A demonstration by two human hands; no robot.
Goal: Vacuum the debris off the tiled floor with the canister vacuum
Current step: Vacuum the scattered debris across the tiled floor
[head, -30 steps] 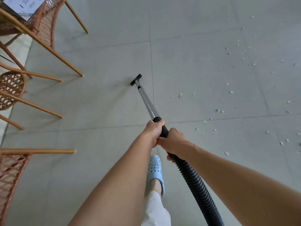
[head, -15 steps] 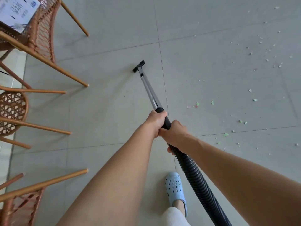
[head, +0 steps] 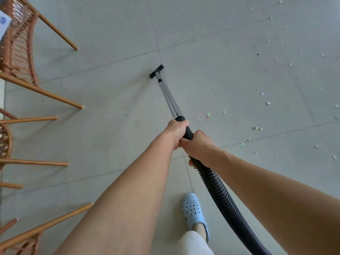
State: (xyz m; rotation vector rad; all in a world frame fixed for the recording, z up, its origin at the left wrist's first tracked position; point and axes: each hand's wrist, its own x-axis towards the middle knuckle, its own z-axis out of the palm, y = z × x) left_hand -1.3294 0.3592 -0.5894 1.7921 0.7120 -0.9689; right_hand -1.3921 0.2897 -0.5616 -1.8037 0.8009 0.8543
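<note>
Both hands were wrapped round the black handle where the wand joined the hose. The left hand (head: 177, 130) gripped it nearer the wand (head: 170, 100), probably to steer and press the nozzle down. The right hand (head: 197, 147) gripped just behind it, at the top of the hose (head: 219, 196), likely to carry the weight and keep the hose off the floor. The two hands touched each other.

The wand reached out ahead of the hands, with the nozzle (head: 156, 71) flat on the floor (head: 110, 126) far in front of the left hand, where suction could work. The debris (head: 257, 92) lay scattered well to the right of both hands and of the nozzle, so most of the job looked undone. Chairs (head: 20, 45) stood off to the left of the left hand. The canister was out of view.
</note>
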